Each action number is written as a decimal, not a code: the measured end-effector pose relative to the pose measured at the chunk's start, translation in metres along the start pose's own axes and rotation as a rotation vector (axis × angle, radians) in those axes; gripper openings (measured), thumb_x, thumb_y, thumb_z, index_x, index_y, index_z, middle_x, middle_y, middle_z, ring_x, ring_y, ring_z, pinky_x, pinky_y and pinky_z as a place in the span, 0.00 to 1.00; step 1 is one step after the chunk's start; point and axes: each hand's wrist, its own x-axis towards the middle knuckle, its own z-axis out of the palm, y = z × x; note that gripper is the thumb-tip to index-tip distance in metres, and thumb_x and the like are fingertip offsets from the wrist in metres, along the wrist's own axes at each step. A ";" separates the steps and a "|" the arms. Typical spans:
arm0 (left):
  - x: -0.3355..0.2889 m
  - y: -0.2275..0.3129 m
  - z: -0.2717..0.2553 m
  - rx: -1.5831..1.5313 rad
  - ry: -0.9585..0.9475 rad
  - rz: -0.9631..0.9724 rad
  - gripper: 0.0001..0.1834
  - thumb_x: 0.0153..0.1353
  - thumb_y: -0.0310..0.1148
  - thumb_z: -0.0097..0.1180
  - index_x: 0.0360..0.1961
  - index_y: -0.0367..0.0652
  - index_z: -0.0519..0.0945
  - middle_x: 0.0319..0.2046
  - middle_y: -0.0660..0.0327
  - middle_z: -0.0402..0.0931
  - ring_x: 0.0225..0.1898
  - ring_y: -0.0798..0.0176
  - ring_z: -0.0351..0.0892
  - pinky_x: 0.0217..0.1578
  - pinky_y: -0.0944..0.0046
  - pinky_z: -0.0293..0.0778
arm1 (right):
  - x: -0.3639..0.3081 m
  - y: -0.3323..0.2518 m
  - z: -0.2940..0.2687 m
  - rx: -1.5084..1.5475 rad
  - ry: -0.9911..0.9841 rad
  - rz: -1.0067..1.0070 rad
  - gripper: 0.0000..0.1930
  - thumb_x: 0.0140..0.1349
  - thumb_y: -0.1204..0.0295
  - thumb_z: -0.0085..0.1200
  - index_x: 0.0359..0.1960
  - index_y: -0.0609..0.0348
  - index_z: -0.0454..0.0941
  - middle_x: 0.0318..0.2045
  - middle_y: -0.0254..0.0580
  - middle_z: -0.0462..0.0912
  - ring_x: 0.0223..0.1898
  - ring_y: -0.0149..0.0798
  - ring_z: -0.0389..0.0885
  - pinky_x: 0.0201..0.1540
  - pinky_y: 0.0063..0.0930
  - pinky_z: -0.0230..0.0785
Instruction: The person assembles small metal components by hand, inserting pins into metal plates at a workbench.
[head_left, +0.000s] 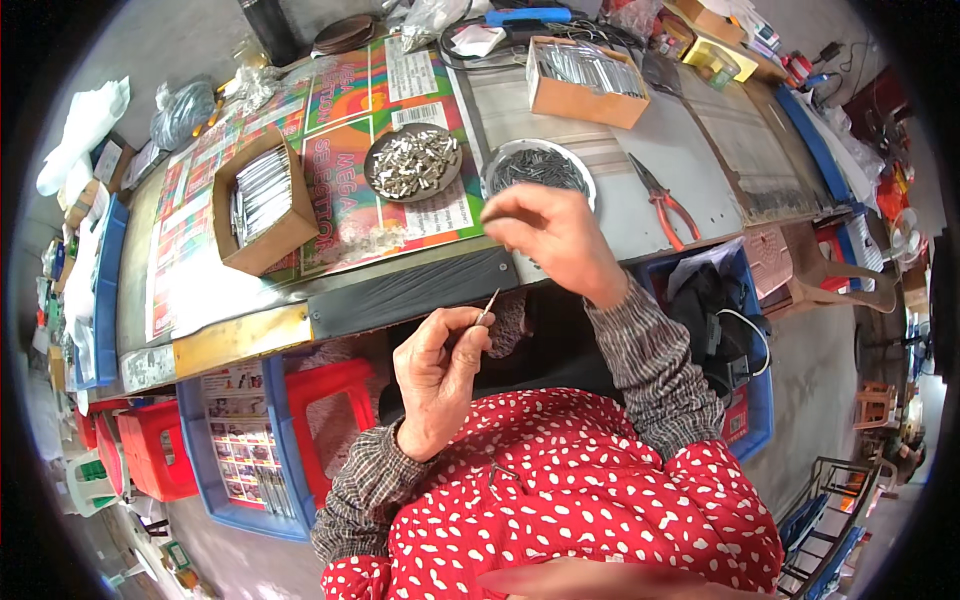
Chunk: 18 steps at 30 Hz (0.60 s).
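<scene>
My left hand [436,372] pinches a thin, pointed metal piece [490,304] between thumb and fingers, in front of the table's edge. My right hand [556,236] hovers over the near rim of a white bowl [592,196]. Its thumb and fingers are brought together and slightly blurred; whatever they hold cannot be made out. Dark, slim metal pins [538,170] fill the bowl, partly covered by that hand. Left of the bowl lies a round dish [377,178] heaped with short silvery metal pieces [416,163].
A cardboard box [288,232] of slim silvery pieces stands at the left, another box [585,103] at the back. Red-handled pliers [664,203] lie right of the bowl. Below the table are a blue crate [283,440], a red stool [322,385] and a blue bin [757,400].
</scene>
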 end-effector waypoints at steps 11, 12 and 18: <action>-0.004 -0.015 -0.024 -0.072 0.071 -0.101 0.06 0.61 0.25 0.52 0.37 0.34 0.76 0.23 0.67 0.72 0.21 0.80 0.63 0.20 0.79 0.61 | 0.063 0.035 0.030 -0.849 0.029 -0.464 0.10 0.46 0.74 0.58 0.32 0.58 0.76 0.33 0.41 0.73 0.41 0.46 0.70 0.43 0.37 0.68; -0.004 -0.016 -0.026 -0.084 0.073 -0.111 0.05 0.61 0.25 0.52 0.37 0.34 0.77 0.23 0.67 0.72 0.21 0.80 0.64 0.20 0.79 0.61 | 0.065 0.036 0.030 -0.876 0.019 -0.463 0.10 0.46 0.74 0.59 0.32 0.58 0.76 0.33 0.41 0.73 0.41 0.46 0.70 0.43 0.37 0.68; -0.002 -0.022 -0.034 -0.050 0.066 -0.107 0.07 0.62 0.27 0.52 0.38 0.34 0.76 0.23 0.67 0.72 0.21 0.79 0.64 0.22 0.80 0.61 | 0.068 0.042 0.030 -0.933 0.032 -0.480 0.09 0.46 0.74 0.58 0.31 0.59 0.76 0.32 0.40 0.72 0.41 0.45 0.69 0.43 0.37 0.66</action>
